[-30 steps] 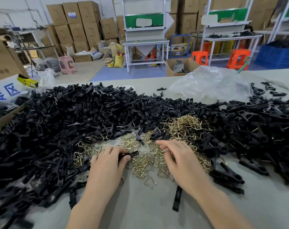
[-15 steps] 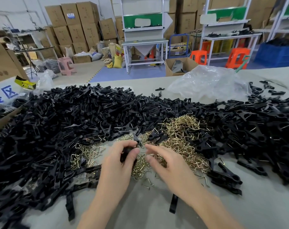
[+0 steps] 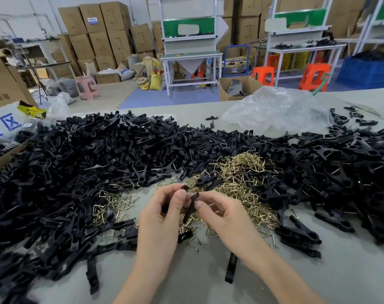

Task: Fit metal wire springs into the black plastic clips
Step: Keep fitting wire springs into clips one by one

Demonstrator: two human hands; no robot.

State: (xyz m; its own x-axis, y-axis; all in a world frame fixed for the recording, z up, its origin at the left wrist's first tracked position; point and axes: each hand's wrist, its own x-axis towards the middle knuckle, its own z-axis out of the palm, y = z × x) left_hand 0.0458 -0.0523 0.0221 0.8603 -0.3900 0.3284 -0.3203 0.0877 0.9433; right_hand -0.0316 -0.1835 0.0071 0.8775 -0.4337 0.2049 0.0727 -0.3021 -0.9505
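Note:
Both hands meet above the table's near middle. My left hand [image 3: 162,213] grips a black plastic clip [image 3: 190,208] between thumb and fingers. My right hand [image 3: 225,216] pinches the same clip's upper end from the right. Whether a spring is between my fingers I cannot tell. Under and behind the hands lies a heap of brass-coloured wire springs [image 3: 241,178]. A wide pile of black clip parts [image 3: 81,172] covers the table's left and back, with another pile of black clips [image 3: 349,172] on the right.
A crumpled clear plastic bag [image 3: 276,108] lies at the back right of the grey table [image 3: 351,277]. Single clip pieces [image 3: 230,268] lie near my right forearm. A cardboard box [image 3: 2,159] stands at the left edge. Shelves, stools and cartons fill the room behind.
My left hand lifted the clip off the spring heap and moved right. My right hand left the springs and came up to pinch the clip's top.

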